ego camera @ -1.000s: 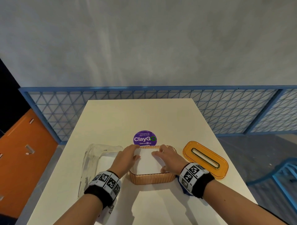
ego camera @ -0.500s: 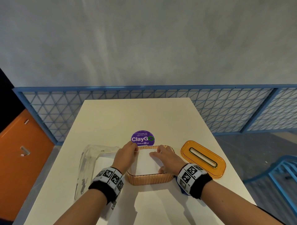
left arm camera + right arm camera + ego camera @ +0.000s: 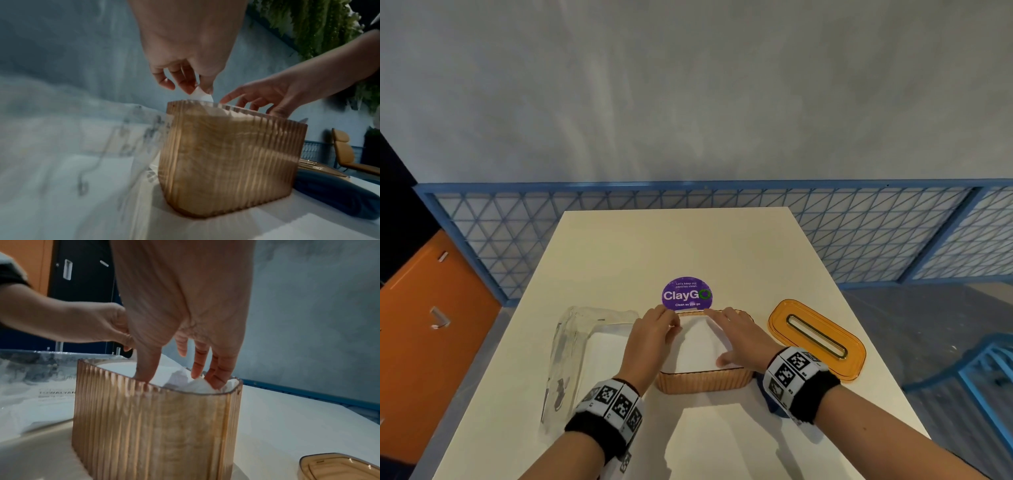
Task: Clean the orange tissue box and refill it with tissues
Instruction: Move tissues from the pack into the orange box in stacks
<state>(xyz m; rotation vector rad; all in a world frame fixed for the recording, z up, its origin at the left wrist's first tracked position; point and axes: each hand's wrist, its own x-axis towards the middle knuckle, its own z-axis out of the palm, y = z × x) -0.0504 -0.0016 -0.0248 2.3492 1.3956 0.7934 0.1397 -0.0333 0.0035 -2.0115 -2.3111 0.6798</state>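
Head view: the ribbed orange tissue box is seen standing open-topped near the middle of the white table, just on the near side of a purple ClayGo sticker, with a white stack of tissues already seated inside it. The left hand is placed at the box's far-left corner, where a tissue corner is pinched between thumb and curled fingers. The right hand is laid over the right half of the stack, its fingers spread and pushed down into the paper along the right wall, nothing being gripped by it.

The slotted orange lid lies to the right of the box, apart from it; the clear tissue wrapper, still holding some white paper, lies to the left, beside the box.

The tissues are judged light, soft and easily torn or creased, best taken by a corner or edge of the top sheet only. The box looks like thin, stiff, smooth plastic, likely light enough to slide or tip, so it is best steadied by its ribbed side walls or rim.

Against the frames from a second ago, the left hand is found shifted from the box's left edge toward the far corner, the right hand reaching farther along the stack; box, lid and wrapper are unmoved.
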